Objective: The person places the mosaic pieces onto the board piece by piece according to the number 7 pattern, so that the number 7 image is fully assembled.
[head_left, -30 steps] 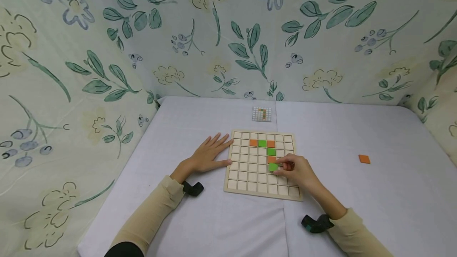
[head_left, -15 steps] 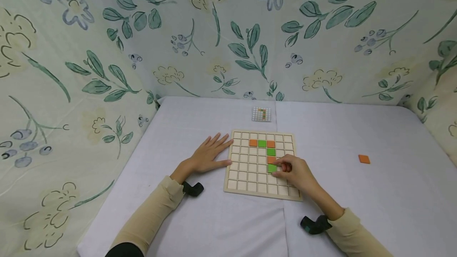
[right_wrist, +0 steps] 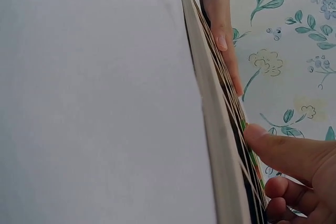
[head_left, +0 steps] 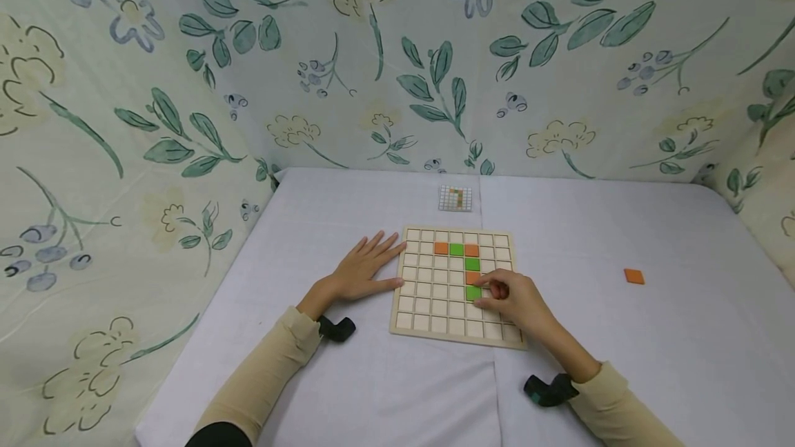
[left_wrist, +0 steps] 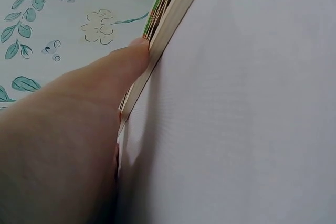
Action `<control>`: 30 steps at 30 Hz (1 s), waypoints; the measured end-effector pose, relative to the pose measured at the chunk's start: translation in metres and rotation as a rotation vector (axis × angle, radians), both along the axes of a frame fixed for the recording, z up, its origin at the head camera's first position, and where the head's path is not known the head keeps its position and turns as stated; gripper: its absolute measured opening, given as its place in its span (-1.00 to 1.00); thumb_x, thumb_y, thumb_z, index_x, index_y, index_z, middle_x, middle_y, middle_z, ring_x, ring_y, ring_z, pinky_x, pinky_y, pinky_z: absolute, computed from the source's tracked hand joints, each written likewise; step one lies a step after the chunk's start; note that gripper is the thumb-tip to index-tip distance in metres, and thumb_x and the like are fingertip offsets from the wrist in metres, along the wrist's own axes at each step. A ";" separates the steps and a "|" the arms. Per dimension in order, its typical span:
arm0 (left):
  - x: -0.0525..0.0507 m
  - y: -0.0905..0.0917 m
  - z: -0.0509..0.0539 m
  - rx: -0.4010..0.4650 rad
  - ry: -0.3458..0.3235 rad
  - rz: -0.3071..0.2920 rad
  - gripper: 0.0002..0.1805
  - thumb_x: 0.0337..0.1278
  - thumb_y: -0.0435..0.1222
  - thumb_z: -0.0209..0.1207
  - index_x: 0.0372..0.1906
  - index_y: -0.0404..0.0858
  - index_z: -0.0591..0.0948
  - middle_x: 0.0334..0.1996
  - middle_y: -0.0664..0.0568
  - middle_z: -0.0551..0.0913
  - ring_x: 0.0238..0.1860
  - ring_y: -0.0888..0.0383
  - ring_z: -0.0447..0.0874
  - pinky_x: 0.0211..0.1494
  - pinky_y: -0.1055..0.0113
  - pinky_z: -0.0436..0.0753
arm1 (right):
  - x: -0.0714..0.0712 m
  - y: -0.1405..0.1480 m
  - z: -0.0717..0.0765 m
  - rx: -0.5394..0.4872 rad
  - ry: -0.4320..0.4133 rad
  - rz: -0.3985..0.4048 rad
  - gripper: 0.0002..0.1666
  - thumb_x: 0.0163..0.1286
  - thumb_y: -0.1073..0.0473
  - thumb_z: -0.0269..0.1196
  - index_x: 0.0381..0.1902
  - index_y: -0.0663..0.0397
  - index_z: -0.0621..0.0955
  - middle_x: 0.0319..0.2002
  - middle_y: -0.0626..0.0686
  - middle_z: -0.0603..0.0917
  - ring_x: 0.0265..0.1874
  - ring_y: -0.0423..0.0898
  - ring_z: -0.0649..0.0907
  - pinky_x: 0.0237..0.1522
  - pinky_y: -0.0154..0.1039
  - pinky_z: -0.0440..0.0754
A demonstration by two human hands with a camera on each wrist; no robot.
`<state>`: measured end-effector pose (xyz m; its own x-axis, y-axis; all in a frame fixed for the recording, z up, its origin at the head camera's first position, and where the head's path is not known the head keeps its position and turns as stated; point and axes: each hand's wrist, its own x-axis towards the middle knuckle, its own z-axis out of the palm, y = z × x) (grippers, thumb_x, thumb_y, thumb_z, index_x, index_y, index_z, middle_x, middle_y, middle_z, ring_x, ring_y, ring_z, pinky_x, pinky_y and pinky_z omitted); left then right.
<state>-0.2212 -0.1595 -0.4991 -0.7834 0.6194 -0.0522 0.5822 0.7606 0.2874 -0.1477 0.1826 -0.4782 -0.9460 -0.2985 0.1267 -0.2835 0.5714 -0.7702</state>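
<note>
A square wooden grid board [head_left: 456, 337] lies on the white tablecloth. Orange and green square tiles fill some of its cells in a bent line, a row along the top and a column running down. At the column's lower end, my right hand [head_left: 515, 299] has thumb and index finger at the edges of a green tile [head_left: 473, 293], which lies flat in its cell. The other fingers of that hand are curled. My left hand [head_left: 365, 269] lies spread beside the board, its thumb [left_wrist: 137, 56] and a fingertip touching the left edge.
A single orange tile [head_left: 634, 276] lies on the cloth to the right. Behind the board is a small card [head_left: 455, 199] printed with a grid and a coloured pattern. Floral fabric [head_left: 373, 88] hangs at the back and sides. Black devices [head_left: 551, 390] sit at both wrists.
The green tile under my right fingers was tilted over its cell a second ago and has dropped flat into it. My right hand shifted slightly with it; the left hand stayed still.
</note>
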 end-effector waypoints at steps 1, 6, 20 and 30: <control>0.000 0.000 0.000 0.000 0.000 0.001 -0.08 0.31 0.40 -0.18 0.62 0.12 -0.09 0.61 0.12 -0.20 0.58 0.01 -0.40 0.54 -0.03 -0.33 | 0.000 0.001 0.001 -0.011 -0.001 0.004 -0.66 0.09 0.25 0.54 -0.16 0.15 0.73 -0.53 -0.07 0.44 -0.53 -0.17 0.39 -0.51 -0.34 0.34; -0.001 0.001 0.000 0.002 0.005 0.003 -0.08 0.30 0.42 -0.20 0.62 0.12 -0.08 0.61 0.12 -0.19 0.59 0.00 -0.38 0.54 -0.04 -0.32 | -0.003 0.009 0.001 -0.070 -0.035 0.020 -0.65 0.11 0.20 0.54 -0.12 0.12 0.74 -0.50 -0.04 0.47 -0.51 -0.16 0.43 -0.50 -0.36 0.37; -0.001 0.000 -0.001 0.005 0.000 0.003 -0.07 0.29 0.42 -0.20 0.62 0.12 -0.09 0.61 0.13 -0.21 0.58 0.02 -0.41 0.54 -0.02 -0.34 | -0.008 0.049 0.015 -0.075 0.074 -0.088 -0.63 0.17 0.23 0.50 -0.07 0.23 0.71 -0.49 0.00 0.47 -0.47 -0.15 0.43 -0.46 -0.36 0.39; 0.001 0.001 0.000 0.016 0.000 0.006 -0.08 0.31 0.39 -0.16 0.62 0.10 -0.07 0.61 0.11 -0.19 0.59 0.00 -0.37 0.54 -0.04 -0.31 | -0.003 0.097 0.025 -0.007 0.138 -0.246 -0.61 0.24 0.18 0.47 -0.02 0.25 0.70 -0.44 0.05 0.49 -0.45 -0.17 0.41 -0.47 -0.41 0.38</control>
<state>-0.2205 -0.1589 -0.4990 -0.7872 0.6152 -0.0428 0.5773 0.7595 0.2996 -0.1504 0.2794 -0.4535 -0.9636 -0.0603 0.2603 -0.2389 0.6309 -0.7382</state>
